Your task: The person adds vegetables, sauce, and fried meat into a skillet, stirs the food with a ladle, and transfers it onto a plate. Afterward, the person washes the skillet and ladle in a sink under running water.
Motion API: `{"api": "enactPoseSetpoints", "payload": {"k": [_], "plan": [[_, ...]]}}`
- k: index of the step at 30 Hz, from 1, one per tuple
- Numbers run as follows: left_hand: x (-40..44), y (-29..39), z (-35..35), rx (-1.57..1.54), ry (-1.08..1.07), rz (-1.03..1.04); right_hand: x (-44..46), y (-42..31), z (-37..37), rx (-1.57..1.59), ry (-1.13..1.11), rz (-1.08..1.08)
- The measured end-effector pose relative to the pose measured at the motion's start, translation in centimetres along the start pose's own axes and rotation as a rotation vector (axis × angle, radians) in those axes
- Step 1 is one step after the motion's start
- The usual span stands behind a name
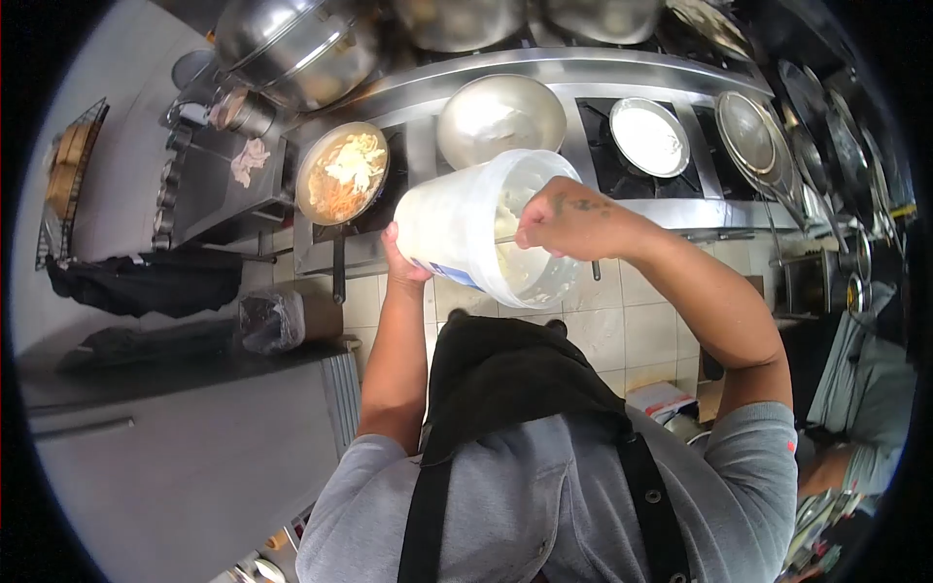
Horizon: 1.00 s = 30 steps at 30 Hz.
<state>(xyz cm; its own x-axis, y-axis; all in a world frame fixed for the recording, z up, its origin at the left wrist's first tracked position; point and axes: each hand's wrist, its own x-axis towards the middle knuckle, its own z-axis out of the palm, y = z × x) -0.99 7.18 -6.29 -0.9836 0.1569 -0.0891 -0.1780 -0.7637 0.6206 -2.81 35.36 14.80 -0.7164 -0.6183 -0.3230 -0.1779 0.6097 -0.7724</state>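
A large translucent plastic tub [452, 219] is tilted on its side in front of my chest, its mouth facing right. My left hand [401, 257] is wrapped round its base from the left and below. Creamy white stuff clings to the inner wall. My right hand [573, 222] reaches into the tub's mouth, fingers closed on a thin-handled metal utensil [505, 238]; its working end is hidden. Left of the tub, a frying pan [316, 204] on the stove holds pale strips over browned food, its black handle pointing toward me.
A steel wok [501, 121] sits behind the tub. Farther right, a pan with white contents [649, 136] rests on a burner, beside wire strainers [746, 131]. Big steel pots [296, 49] line the back. A lined bin [270, 321] stands lower left; another person's sleeve [880, 408] shows at right.
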Motion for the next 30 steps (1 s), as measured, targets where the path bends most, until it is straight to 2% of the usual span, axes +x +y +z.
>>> {"api": "enactPoseSetpoints", "payload": {"k": [1,3,7,9,10,12,14,20,22,23,28,30], "plan": [[-0.2,-0.4,-0.2,-0.002,0.011,0.015,0.0,-0.2,-1.0,0.083,-0.058,0.087],[-0.5,-1.0,-0.3,-0.175,-0.006,0.028,0.2,-0.5,-2.3,0.097,-0.060,0.088],[-0.3,-0.7,1.0,-0.215,0.056,0.100,2.1,0.0,-4.0,0.095,-0.042,0.054],[0.5,-0.1,2.6,-0.118,0.234,0.188,2.7,-1.1,-4.6,0.066,0.001,0.023],[1.1,-0.1,1.7,-0.130,0.230,0.192,3.2,-1.2,-4.7,0.052,0.001,0.027],[2.2,-0.4,-1.0,-0.265,0.044,0.120,4.6,-0.6,-4.5,0.044,0.030,-0.056],[3.1,-0.6,-1.8,-0.260,0.062,0.131,5.7,-0.4,-5.1,-0.037,0.012,-0.057],[4.3,-0.3,-3.1,-0.261,0.144,0.130,7.8,-0.3,-8.3,0.004,0.073,-0.009],[5.0,-0.3,-3.6,-0.273,0.214,0.134,8.5,0.2,-9.6,0.075,0.173,-0.130],[5.4,-0.4,-4.1,-0.281,0.233,0.127,8.6,0.0,-10.6,0.047,0.180,-0.077],[5.2,-0.8,-6.3,-0.285,0.174,0.068,9.6,2.3,-13.4,0.086,0.300,-0.029],[3.7,-0.4,-5.7,-0.370,0.127,0.105,10.5,4.1,-13.4,0.095,0.379,0.045]]}}
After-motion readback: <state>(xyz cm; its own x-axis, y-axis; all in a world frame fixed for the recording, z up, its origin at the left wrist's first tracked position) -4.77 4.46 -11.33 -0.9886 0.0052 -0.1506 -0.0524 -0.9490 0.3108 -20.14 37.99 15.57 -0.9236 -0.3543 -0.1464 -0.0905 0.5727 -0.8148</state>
